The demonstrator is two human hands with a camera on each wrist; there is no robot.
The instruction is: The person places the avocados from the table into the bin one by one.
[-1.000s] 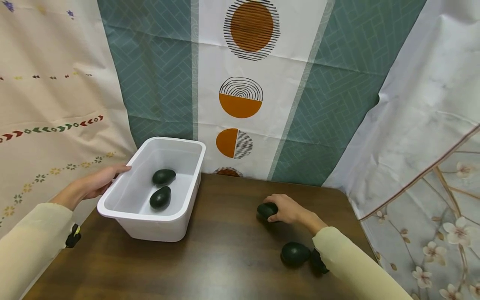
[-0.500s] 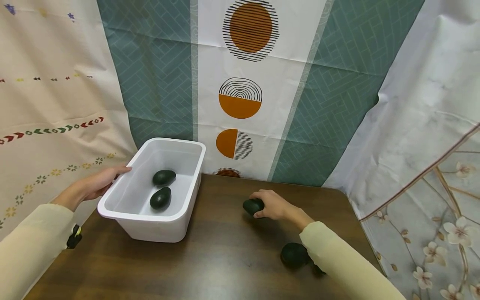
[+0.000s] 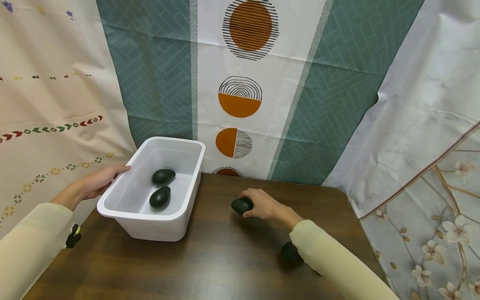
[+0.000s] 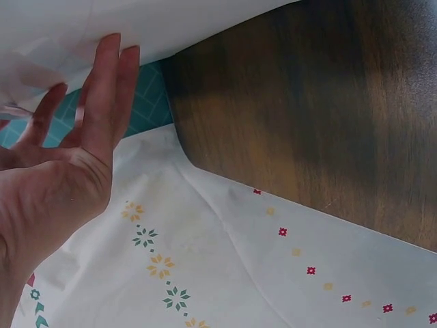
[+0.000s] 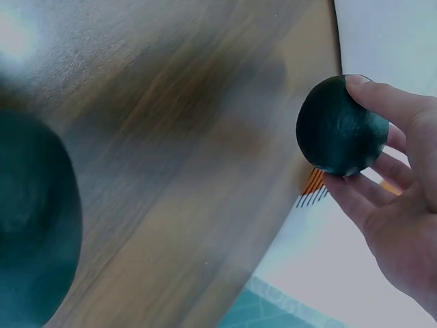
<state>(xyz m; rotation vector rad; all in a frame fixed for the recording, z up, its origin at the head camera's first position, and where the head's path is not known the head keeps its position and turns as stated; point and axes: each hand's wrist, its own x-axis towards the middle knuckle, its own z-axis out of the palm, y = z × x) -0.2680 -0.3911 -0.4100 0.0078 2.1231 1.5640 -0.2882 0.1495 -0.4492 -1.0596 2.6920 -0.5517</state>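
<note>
On the left stands a white plastic tub (image 3: 150, 227), with two dark green avocados inside, one at the back (image 3: 163, 176) and one nearer (image 3: 160, 197). My left hand (image 3: 100, 181) holds the tub's left rim; in the left wrist view its fingers (image 4: 102, 102) lie along the outer wall. Between tub and sleeve, my right hand (image 3: 262, 204) grips another avocado (image 3: 241, 206) between thumb and fingers, close over the table. The right wrist view shows this avocado (image 5: 341, 130) in the fingertips. A further avocado (image 3: 290, 253) lies on the table, partly hidden by my right sleeve.
The brown wooden table (image 3: 210, 266) meets a patterned cloth (image 3: 240, 137) behind. Pale cloth (image 3: 56, 100) hangs at the left, beside the tub, and floral cloth (image 3: 431, 233) at the right edge. In the right wrist view an avocado (image 5: 34, 219) looms at the left.
My right hand has moved left across the table with the avocado, toward the tub. The right sleeve now covers more of the avocados lying there. The left hand and tub stay put.
</note>
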